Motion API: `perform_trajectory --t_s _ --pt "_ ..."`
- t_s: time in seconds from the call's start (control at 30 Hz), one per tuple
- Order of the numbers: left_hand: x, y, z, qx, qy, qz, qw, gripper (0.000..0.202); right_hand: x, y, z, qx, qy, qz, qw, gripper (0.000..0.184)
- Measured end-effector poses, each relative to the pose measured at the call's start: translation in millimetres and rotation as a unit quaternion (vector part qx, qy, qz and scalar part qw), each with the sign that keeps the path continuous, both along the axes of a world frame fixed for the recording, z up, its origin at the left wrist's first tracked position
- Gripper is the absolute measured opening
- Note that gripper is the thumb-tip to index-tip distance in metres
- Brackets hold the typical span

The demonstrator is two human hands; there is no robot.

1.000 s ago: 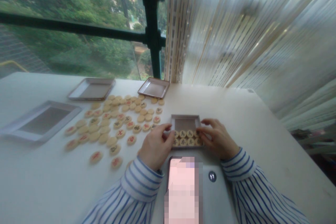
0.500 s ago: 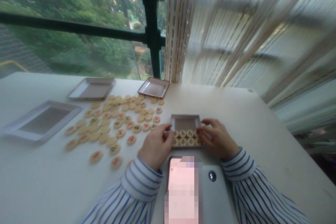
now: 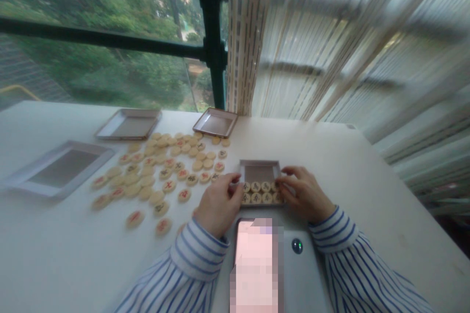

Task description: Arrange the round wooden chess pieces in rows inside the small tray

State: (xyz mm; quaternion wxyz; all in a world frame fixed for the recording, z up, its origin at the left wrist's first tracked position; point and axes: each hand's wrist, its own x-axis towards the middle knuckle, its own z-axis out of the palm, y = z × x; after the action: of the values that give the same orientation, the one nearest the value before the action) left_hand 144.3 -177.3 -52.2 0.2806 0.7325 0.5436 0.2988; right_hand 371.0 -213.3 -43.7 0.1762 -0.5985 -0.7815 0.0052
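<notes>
A small open box (image 3: 259, 172) with pale walls sits in front of me. Its near half holds two rows of round Chinese chess pieces (image 3: 256, 198), black characters facing up; the far half shows bare bottom. My left hand (image 3: 218, 203) grips the box's left side with curled fingers, thumb by the row ends. On the other side, my right hand (image 3: 308, 194) closes on the right wall, its fingertips over the end pieces and partly hiding them. Loose chess pieces (image 3: 169, 186), some with red or black characters and some blank side up, lie scattered left of the box.
A box tray (image 3: 79, 145) stands at the left, with two more, a wider tray (image 3: 128, 137) and a smaller tray (image 3: 215, 133), along the table's far edge. Near me are a phone (image 3: 253, 264) and a white device (image 3: 303, 274). A string curtain (image 3: 246, 39) hangs behind.
Both hands and the pieces stay in place. A green light now shows on the white device's round button. The curtain strings have swayed slightly.
</notes>
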Motion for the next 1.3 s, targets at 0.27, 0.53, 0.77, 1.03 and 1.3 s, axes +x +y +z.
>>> perform_trajectory --t_s 0.27,0.53,0.77,1.03,1.3 --pt "1 0 0.8 0.004 -0.003 -0.002 1.0 0.033 -1 0 0.1 -0.004 0.0 -0.003 1.0 0.023" --pt "-1 -1 2.9 0.032 0.014 0.004 0.999 0.032 0 -1 -0.9 -0.009 -0.005 -0.009 1.0 0.027" --pt "-8 2 17.0 0.081 0.005 0.036 0.996 0.027 0 0 -0.7 -0.029 0.021 -0.022 0.999 0.028" --pt "-34 8 23.5 0.076 0.014 0.08 0.994 0.031 -2 -2 -0.1 -0.045 0.057 -0.044 0.996 0.031" --pt "-61 10 30.5 0.09 0.063 0.093 0.99 0.036 -5 -3 -0.2 -0.048 0.048 -0.047 0.997 0.029"
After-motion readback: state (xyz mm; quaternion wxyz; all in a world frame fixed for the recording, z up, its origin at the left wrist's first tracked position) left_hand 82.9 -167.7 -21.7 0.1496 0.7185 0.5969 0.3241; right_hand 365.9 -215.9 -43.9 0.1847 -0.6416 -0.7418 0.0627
